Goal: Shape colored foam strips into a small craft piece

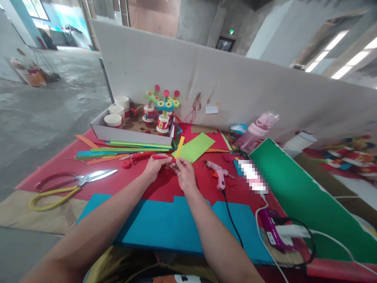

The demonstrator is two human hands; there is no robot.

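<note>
Over the red-covered table my two hands meet close together, fingers closed. My left hand (pixel 154 167) pinches a narrow red piece (pixel 161 156), which looks like a folded paper strip. Between the fingertips of my right hand (pixel 185 173) is the lower end of a yellow paper strip (pixel 180 147), slanting up and away. Part of both strips is hidden by the fingers. Just behind lies a light green paper sheet (pixel 198 146). A pink hot glue gun (pixel 219 173) rests to the right of my right hand. Blue paper sheets (pixel 153 220) lie under my forearms.
Large scissors (pixel 79 181) lie at left, blades slightly apart. Coloured paper strips (pixel 129 149) lie before a box (pixel 129 135) with paper cups (pixel 113 120) and cup figures (pixel 163 122). At right are a pink bottle (pixel 259 129), a green board (pixel 294 196) and a purple power strip (pixel 275 232) with cables.
</note>
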